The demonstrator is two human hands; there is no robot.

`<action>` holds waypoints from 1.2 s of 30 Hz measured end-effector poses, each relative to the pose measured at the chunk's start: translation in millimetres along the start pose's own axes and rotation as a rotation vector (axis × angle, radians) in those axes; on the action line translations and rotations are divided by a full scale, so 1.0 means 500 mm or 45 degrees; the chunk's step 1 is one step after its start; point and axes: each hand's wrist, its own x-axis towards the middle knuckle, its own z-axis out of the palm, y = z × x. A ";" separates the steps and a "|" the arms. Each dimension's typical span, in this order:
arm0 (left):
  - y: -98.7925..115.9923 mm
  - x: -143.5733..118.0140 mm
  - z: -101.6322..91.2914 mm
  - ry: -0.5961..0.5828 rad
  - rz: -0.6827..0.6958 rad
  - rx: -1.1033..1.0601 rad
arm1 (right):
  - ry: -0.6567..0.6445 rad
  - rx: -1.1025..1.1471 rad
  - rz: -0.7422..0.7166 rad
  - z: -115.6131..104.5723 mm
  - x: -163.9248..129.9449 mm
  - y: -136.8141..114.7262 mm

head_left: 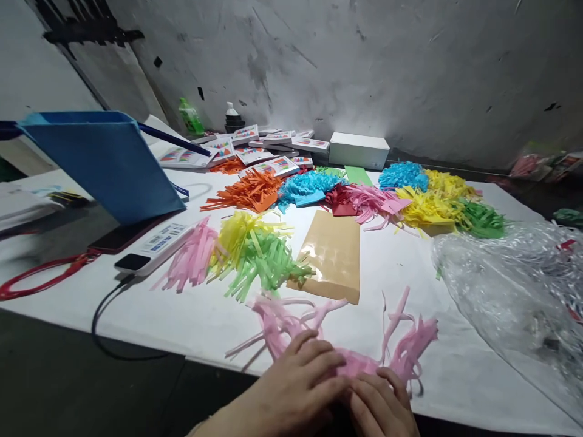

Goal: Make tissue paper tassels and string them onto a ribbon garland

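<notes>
A pink tissue-paper tassel [359, 363] with cut fringes lies across the front edge of the table, its strips spreading to both sides. My left hand [305, 382] is closed over its middle, with the fingers curled onto the paper. Close beside it my right hand [382, 400] also grips the plain middle band; its thumb is hidden. Beyond my hands lie a brown paper envelope [334, 258] and fringed tissue bunches in light green [264, 261], yellow [237, 233] and pale pink [194, 252].
Orange [250, 191], blue [305, 185] and other fringed bunches line the back, before printed packs [273, 165] and a white box [359, 150]. Clear plastic bags [505, 303] cover the right. A blue stand [109, 164], white device [155, 247] and black cable [98, 309] occupy the left.
</notes>
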 end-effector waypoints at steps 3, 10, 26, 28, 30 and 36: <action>0.018 -0.002 0.046 -0.058 0.005 -0.091 | -0.029 0.078 0.048 -0.012 -0.007 0.005; 0.002 -0.015 0.047 0.188 -0.159 -0.146 | -0.046 0.059 0.352 -0.029 -0.001 0.005; 0.018 -0.016 0.034 -0.068 -0.157 -0.154 | -0.299 0.062 0.141 -0.056 0.013 0.024; 0.019 -0.024 0.041 -0.029 -0.117 -0.163 | -0.260 0.087 0.121 -0.064 0.001 0.026; 0.018 -0.028 0.051 0.069 -0.129 -0.177 | -0.265 0.144 0.171 -0.066 -0.004 0.023; 0.026 -0.010 0.049 0.102 -0.433 -0.109 | -0.241 0.053 0.652 -0.049 0.015 -0.005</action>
